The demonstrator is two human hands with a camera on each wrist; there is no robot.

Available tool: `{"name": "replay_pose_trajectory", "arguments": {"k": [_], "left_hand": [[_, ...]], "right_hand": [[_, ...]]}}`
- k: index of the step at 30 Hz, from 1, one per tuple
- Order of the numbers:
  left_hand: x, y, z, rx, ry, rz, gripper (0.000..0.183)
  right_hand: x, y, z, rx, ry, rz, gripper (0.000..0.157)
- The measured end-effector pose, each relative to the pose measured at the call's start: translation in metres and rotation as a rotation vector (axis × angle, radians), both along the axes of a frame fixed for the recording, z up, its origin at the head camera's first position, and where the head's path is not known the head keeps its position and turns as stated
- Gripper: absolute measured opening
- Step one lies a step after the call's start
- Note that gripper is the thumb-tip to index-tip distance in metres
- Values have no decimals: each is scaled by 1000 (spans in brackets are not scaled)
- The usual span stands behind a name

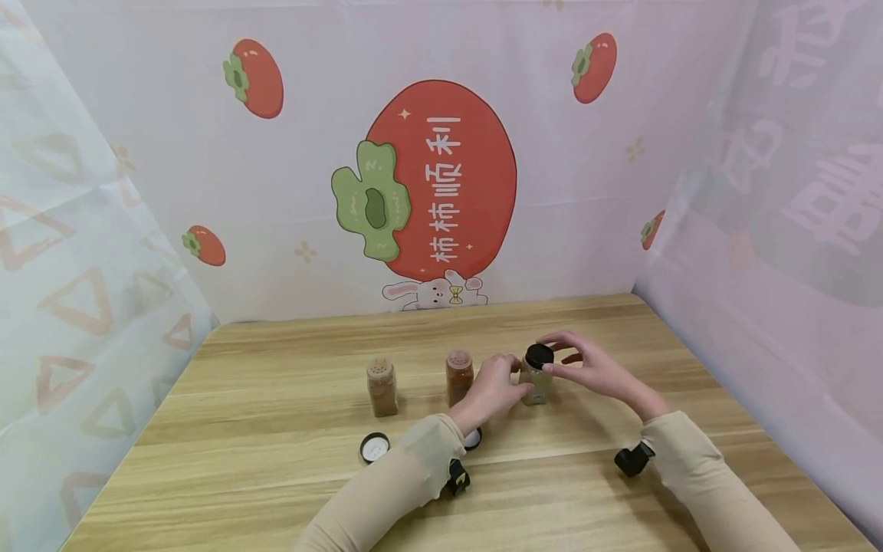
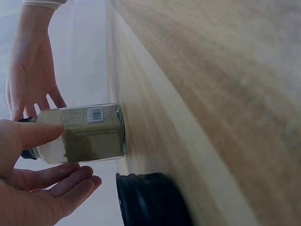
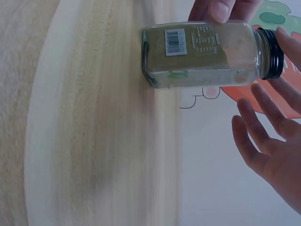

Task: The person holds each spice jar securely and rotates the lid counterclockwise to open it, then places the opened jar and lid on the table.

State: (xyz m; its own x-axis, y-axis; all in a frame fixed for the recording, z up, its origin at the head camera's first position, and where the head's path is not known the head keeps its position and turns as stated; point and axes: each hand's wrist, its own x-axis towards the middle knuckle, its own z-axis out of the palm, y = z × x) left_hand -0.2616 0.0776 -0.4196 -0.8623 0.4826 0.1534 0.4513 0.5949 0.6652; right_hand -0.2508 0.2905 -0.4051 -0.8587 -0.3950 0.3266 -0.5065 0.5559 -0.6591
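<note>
A square glass spice jar (image 1: 537, 388) with a black screw lid (image 1: 539, 355) stands upright on the table, partly filled with a greenish-brown powder. My left hand (image 1: 493, 389) holds its body from the left, thumb on one side and index finger on the other. In the left wrist view the other fingers of that hand (image 2: 42, 197) stretch out beside the glass. From the right, my right hand (image 1: 599, 373) pinches the lid between thumb and index finger. Its remaining fingers spread loosely off the jar in the right wrist view. A barcode label (image 3: 176, 42) shows on the glass.
Left of my hands stand two lidless spice jars with perforated tops, one with tan powder (image 1: 382, 391) and one reddish-brown (image 1: 458, 377). A black lid (image 1: 375, 448) lies upturned in front of the tan one; another lid (image 1: 473, 438) is partly behind my left forearm.
</note>
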Motion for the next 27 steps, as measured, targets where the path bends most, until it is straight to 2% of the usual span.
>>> {"name": "replay_pose_trajectory", "arguments": {"k": [9,27], "left_hand": [[0,0,1,2,0,0,36],[1,0,2,2,-1,-6,36]], "right_hand": [[1,-4,1,7,52,-97,44],[4,-4,7,63,97,-116,38]]}}
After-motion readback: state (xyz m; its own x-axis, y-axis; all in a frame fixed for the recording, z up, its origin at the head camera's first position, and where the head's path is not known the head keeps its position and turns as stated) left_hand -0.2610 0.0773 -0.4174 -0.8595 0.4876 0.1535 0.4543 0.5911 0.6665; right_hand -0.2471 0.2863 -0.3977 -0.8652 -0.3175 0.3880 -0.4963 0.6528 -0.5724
